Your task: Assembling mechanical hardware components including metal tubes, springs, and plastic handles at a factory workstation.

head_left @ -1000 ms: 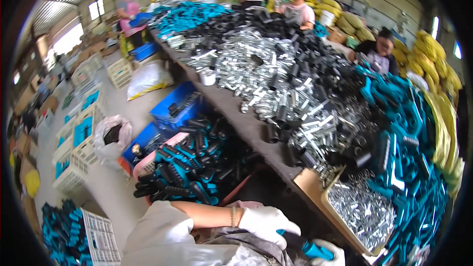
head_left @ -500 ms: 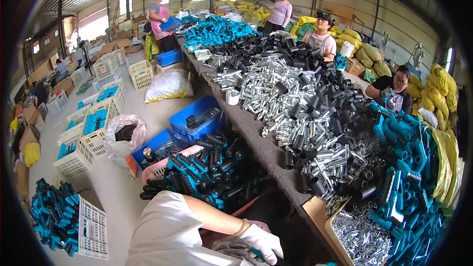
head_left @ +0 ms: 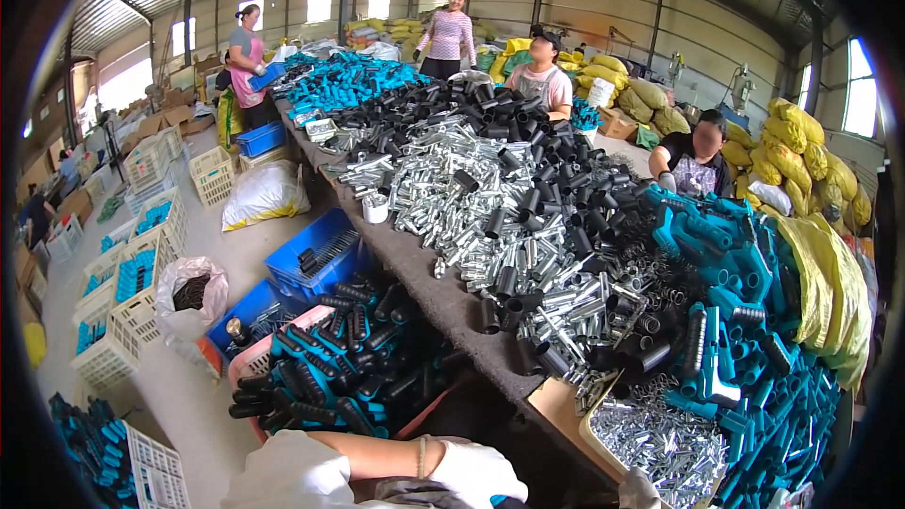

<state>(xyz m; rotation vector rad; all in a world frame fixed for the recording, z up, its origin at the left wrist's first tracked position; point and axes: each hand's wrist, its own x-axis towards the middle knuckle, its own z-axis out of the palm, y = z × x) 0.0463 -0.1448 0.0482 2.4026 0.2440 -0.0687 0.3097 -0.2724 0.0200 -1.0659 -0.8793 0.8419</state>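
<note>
My left hand (head_left: pixel 479 473), in a white glove, is at the lower edge with its fingers curled down. A bit of a teal part (head_left: pixel 500 501) shows beneath it, and the rest is cut off. To the right, a pale greyish glove, my right hand (head_left: pixel 639 490), touches the near edge of a tray of small metal pieces (head_left: pixel 660 443). Its fingers are mostly out of the picture. Left of the table, close to my left forearm, a pink crate (head_left: pixel 247 358) is heaped with teal-and-black handles (head_left: pixel 330 358).
A long table (head_left: pixel 424 306) carries piles of shiny metal parts (head_left: pixel 471 188), black tubes (head_left: pixel 556 146) and teal housings (head_left: pixel 754 320). Blue bins (head_left: pixel 320 254) and white crates (head_left: pixel 141 283) stand on the left floor. Several people work around the table; one person (head_left: pixel 693 155) sits at the right.
The view has turned right, so the scene sits further left. My right hand now shows at the metal-piece tray. My left hand has dropped lower in the picture, hiding most of the teal part.
</note>
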